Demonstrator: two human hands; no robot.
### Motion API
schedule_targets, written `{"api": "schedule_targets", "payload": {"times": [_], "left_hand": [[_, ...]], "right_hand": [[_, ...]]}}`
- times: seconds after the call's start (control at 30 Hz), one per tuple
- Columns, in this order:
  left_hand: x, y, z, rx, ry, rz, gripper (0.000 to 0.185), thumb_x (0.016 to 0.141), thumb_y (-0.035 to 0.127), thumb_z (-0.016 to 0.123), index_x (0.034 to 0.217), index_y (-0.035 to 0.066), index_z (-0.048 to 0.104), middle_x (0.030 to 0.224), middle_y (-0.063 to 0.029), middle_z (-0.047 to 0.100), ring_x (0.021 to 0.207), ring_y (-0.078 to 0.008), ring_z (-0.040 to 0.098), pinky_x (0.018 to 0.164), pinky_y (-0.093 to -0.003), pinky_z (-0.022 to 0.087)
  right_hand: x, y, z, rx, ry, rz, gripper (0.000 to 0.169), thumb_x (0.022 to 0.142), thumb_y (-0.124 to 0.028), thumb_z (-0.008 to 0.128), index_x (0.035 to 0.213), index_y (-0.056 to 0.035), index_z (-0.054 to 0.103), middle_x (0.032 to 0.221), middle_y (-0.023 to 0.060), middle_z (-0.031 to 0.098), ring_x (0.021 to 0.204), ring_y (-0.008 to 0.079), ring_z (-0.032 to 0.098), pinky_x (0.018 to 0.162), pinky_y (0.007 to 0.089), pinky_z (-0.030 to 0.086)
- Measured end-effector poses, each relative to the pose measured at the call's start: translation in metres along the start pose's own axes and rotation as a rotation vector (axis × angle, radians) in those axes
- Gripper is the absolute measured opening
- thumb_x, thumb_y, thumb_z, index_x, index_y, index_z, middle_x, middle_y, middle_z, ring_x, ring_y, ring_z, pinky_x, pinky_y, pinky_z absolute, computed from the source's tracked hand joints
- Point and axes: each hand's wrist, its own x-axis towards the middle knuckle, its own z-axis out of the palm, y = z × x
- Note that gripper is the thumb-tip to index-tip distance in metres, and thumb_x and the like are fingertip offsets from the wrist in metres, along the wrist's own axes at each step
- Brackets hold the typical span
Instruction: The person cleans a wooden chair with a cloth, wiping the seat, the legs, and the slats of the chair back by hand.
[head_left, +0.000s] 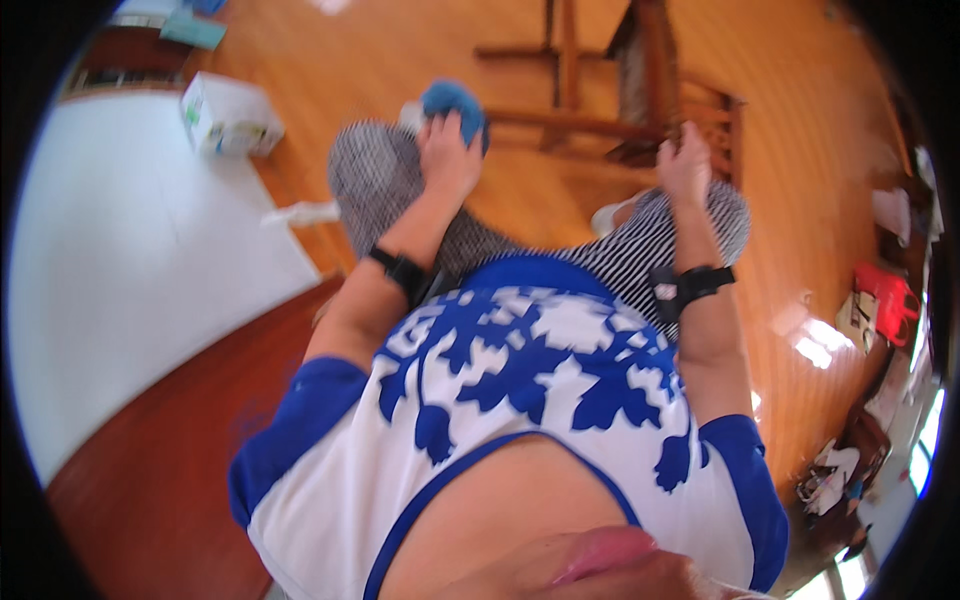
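Note:
My left hand (452, 154) is closed around a blue cloth (454, 103) just beyond my left knee. Part of the cloth bunches up past the fingertips. Out past my right knee, my right hand (686, 169) grips the near end of a brown wooden chair (652, 82). The chair appears tipped over, with its legs and rails spread across the floor. A slatted part (724, 135) of it shows to the right of that hand. My striped trousers (630, 240) lie beneath both forearms.
To the left, a white tabletop or board (127, 247) carries a white printed box (229, 116). Reddish-brown wood (180, 450) curves along its near side. A red bag (885, 300) and other items line the right edge of the wooden floor (810, 165).

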Motion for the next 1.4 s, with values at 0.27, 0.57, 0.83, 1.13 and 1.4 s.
{"api": "schedule_targets", "payload": {"times": [0.27,0.57,0.83,1.13,1.4], "left_hand": [[0.019,0.062,-0.001,0.035,-0.421,0.293,0.037,0.079,0.010,0.066,0.114,0.004,0.058,0.115,-0.0168,0.055,0.107,-0.0384,0.049,0.089,-0.0462,0.048],[0.073,0.127,0.034,-0.403,-0.793,0.464,0.048,0.074,0.012,0.072,0.119,0.004,0.056,0.120,-0.0174,0.057,0.114,-0.0384,0.051,0.093,-0.0407,0.045],[0.069,0.137,0.025,-1.384,-1.039,-0.185,0.057,0.098,0.028,0.056,0.144,0.002,0.035,0.132,-0.0087,0.048,0.124,-0.0171,0.044,0.103,-0.0311,0.037],[0.077,-0.010,0.058,-0.123,-0.261,0.168,0.032,0.096,0.026,0.052,0.116,0.003,0.058,0.101,-0.0201,0.065,0.098,-0.0401,0.058,0.084,-0.0478,0.048],[0.083,0.013,0.049,0.165,-0.572,-0.142,0.039,0.099,0.035,0.040,0.107,0.006,0.064,0.104,-0.0159,0.068,0.106,-0.0343,0.059,0.089,-0.0453,0.048]], "right_hand": [[-0.015,-0.016,-0.012,0.119,0.028,0.046,0.048,0.088,-0.012,0.057,0.134,-0.0030,0.048,0.132,0.0216,0.052,0.120,0.0374,0.051,0.101,0.0425,0.044],[-0.021,-0.010,0.003,0.178,0.185,-0.108,0.055,0.081,-0.020,0.068,0.127,0.0028,0.050,0.121,0.0246,0.057,0.115,0.0433,0.050,0.099,0.0491,0.042],[-0.043,-0.072,-0.036,0.645,-0.106,-0.232,0.078,0.074,-0.015,0.075,0.141,-0.0048,0.037,0.132,0.0222,0.051,0.128,0.0433,0.044,0.106,0.0445,0.040],[0.028,-0.085,-0.053,0.185,0.132,-0.432,0.052,0.070,0.000,0.068,0.119,-0.0118,0.057,0.112,0.0139,0.057,0.102,0.0368,0.056,0.083,0.0427,0.051],[0.063,-0.076,-0.008,-0.513,-0.146,-0.227,0.040,0.084,-0.012,0.059,0.122,-0.0030,0.052,0.108,0.0138,0.058,0.094,0.0308,0.062,0.065,0.0418,0.057]]}}
